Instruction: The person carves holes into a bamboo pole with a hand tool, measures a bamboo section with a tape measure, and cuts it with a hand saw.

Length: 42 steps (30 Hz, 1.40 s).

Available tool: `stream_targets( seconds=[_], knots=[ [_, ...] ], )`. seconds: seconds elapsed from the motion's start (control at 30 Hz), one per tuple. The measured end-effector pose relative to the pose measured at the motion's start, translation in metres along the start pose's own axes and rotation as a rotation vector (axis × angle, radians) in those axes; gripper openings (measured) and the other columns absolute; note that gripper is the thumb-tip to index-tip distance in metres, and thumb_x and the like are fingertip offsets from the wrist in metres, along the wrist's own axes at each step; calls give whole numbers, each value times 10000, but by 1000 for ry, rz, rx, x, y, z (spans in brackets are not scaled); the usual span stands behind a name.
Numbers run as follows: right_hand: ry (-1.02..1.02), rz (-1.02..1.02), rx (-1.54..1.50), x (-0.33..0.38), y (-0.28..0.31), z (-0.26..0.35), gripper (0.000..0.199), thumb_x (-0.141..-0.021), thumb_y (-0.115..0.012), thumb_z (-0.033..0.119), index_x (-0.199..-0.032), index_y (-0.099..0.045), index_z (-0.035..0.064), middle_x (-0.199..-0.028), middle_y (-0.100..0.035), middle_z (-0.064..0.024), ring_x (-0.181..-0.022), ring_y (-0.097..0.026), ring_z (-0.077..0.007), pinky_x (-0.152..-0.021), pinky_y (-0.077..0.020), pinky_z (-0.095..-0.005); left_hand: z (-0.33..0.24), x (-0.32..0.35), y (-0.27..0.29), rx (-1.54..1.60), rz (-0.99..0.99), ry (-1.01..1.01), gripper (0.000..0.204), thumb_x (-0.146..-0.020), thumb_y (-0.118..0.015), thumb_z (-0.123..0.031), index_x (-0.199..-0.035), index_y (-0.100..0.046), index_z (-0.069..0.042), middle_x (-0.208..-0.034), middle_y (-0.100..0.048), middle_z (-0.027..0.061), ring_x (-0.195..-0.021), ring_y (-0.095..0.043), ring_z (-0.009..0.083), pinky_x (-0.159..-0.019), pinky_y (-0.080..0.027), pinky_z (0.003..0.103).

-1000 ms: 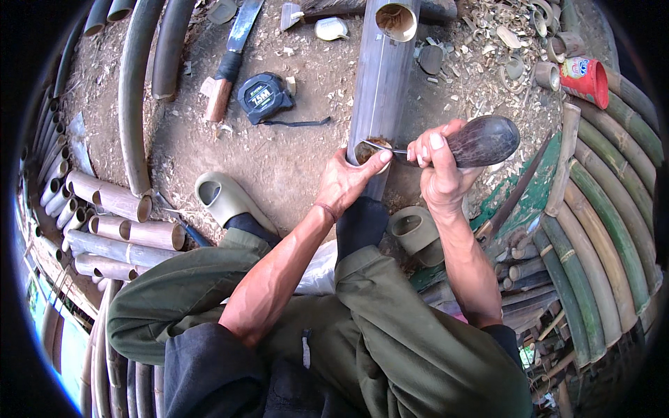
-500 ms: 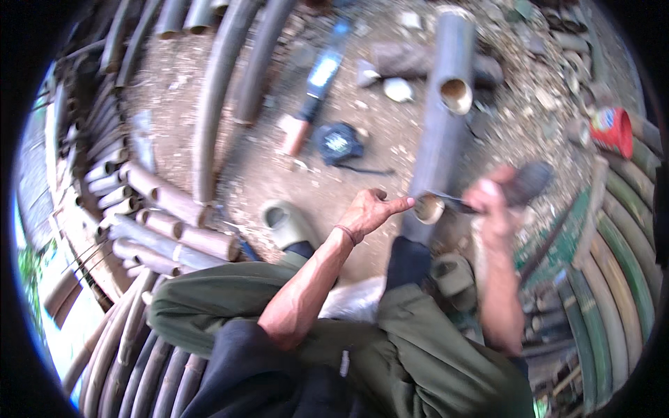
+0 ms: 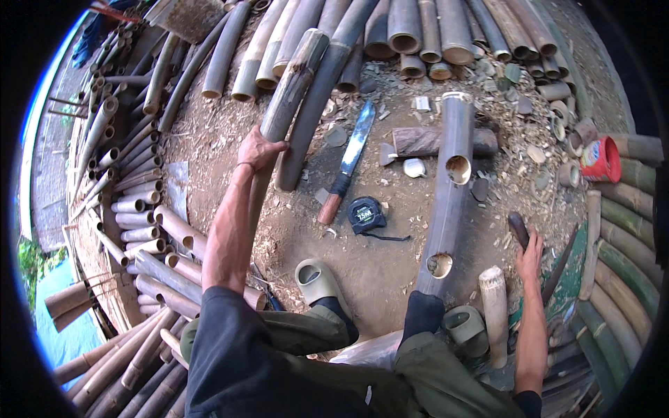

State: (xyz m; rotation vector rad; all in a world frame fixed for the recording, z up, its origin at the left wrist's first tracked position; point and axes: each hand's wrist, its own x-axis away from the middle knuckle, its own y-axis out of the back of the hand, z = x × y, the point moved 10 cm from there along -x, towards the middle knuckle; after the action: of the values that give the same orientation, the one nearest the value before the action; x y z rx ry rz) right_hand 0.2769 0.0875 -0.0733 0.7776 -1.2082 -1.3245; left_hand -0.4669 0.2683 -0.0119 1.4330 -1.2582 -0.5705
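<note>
My left hand has moved, fully clasping a bamboo tube slanting away rightward; can't tell if my right hand grips.

One wide fisheye view looks down from the person's head, tipped somewhat forward over the ground. It sits close above the wearer: trousers loom near five o'clock, the left hand falls toward ten, the right hand past three, and bamboo tubes farther off, past twelve. At two o'clock the rim seems too dark to read.
</note>
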Motion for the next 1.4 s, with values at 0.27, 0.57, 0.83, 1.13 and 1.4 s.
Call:
stream_targets(
  seconds=[0.27,0.57,0.83,1.13,1.4],
  knots=[
    [-98,-20,-196,220,55,28,698,-841,-677,202,-1433,-356,18,-1319,-431,-272,-1251,-404,-466,-1057,-346,-510,-121,166,104,950,158,-288,826,-723,-782,-506,-1267,-502,49,-1058,-659,179,-983,-646,229,-857,-538,348],
    [-246,15,-102,355,25,-29,928,-690,-813,292,-1448,-311,107,-1321,-441,-230,-1224,-430,-435,-1012,-370,-525,-168,355,101,1189,392,-575,774,-687,-803,-343,-1295,-494,22,-1122,-619,111,-1053,-580,195,-949,-457,333],
    [-375,91,-2,402,50,-74,975,-667,-816,289,-1462,-278,124,-1312,-454,-217,-1229,-450,-441,-999,-400,-521,-283,453,187,1108,222,-838,695,-705,-844,-453,-1150,-577,9,-944,-625,49,-873,-595,132,-785,-501,284],
    [-282,93,-577,392,51,-65,825,-658,-829,366,-1350,-490,70,-1157,-648,-202,-1084,-626,-339,-938,-476,-434,-382,565,267,1027,366,-1212,528,-765,-806,-348,-1101,-593,-1,-955,-650,81,-842,-621,146,-771,-521,298],
    [-263,-122,-850,414,70,-87,812,-690,-825,349,-1355,-475,41,-1163,-634,-156,-1057,-620,-276,-930,-470,-403,-388,586,244,1417,541,-1438,583,-703,-847,-185,-1165,-537,-9,-1006,-640,84,-915,-611,154,-800,-520,339]
  ],
)
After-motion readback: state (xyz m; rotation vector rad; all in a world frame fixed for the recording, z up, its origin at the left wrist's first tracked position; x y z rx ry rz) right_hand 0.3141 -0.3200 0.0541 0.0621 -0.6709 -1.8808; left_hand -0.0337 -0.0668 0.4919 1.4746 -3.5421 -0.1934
